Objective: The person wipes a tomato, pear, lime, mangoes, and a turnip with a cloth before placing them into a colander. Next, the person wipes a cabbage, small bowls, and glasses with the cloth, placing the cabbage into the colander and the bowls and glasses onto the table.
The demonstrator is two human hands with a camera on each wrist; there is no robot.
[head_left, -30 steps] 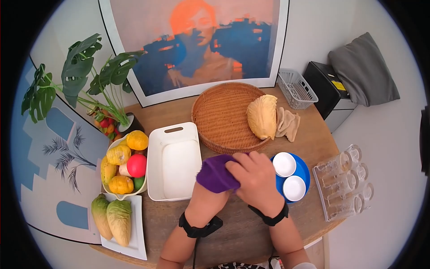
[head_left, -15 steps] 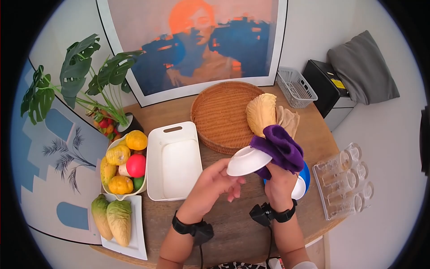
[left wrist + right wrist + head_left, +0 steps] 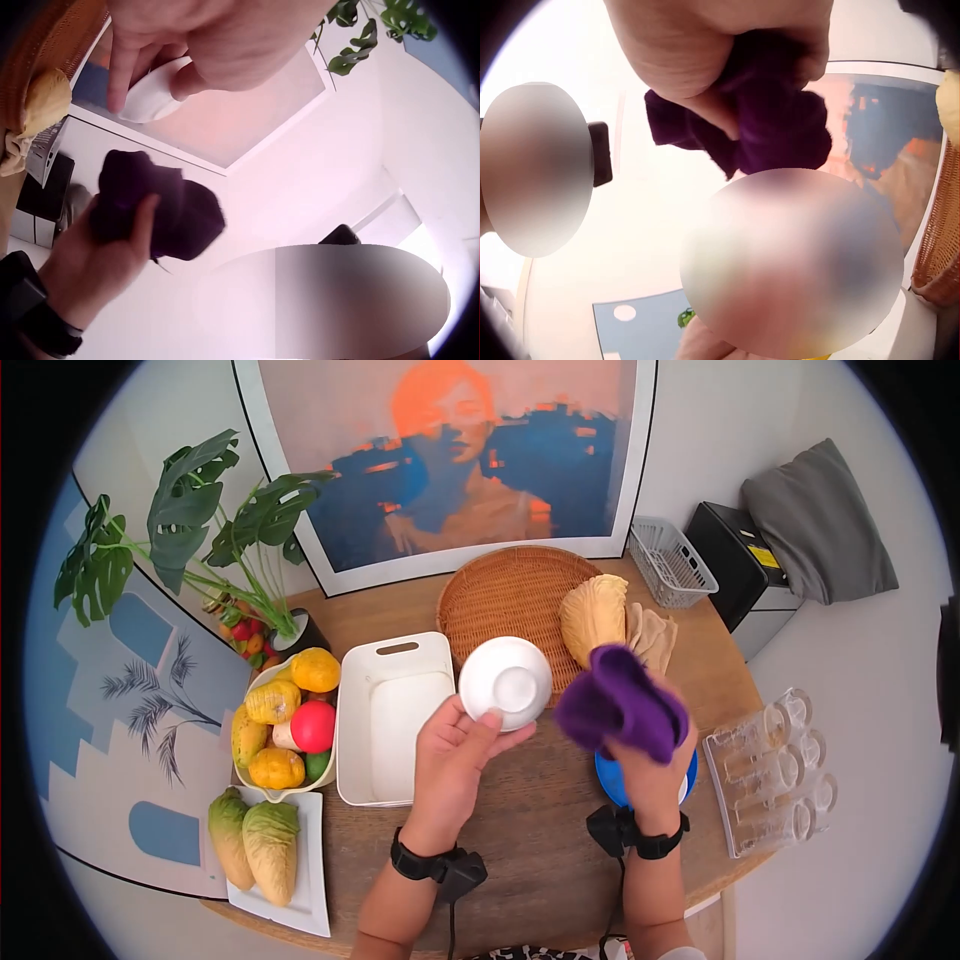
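My left hand (image 3: 455,765) pinches a small white bowl (image 3: 515,672) by its rim, with the underside and foot ring facing the head camera. In the left wrist view the same bowl (image 3: 154,94) shows between thumb and fingers. My right hand (image 3: 650,775) grips a bunched purple cloth (image 3: 622,705), held up to the right of the bowl and apart from it. In the right wrist view folds of the cloth (image 3: 780,127) hang from the fingers. Beneath the right hand lies a blue plate (image 3: 608,780), mostly hidden, with a sliver of white on it.
Left of the hands stand a white bin (image 3: 395,720), a fruit bowl (image 3: 325,785) and a white plate (image 3: 312,880) with two cabbages. Behind are a wicker tray (image 3: 510,605), a yellowish cabbage (image 3: 593,620) and a beige cloth (image 3: 652,638). Several glasses (image 3: 770,770) stand in a rack at right.
The purple cloth, earlier over the left hand and then against the bowl, is now apart from it at right. The left hand has turned the bowl so its underside faces the head camera.
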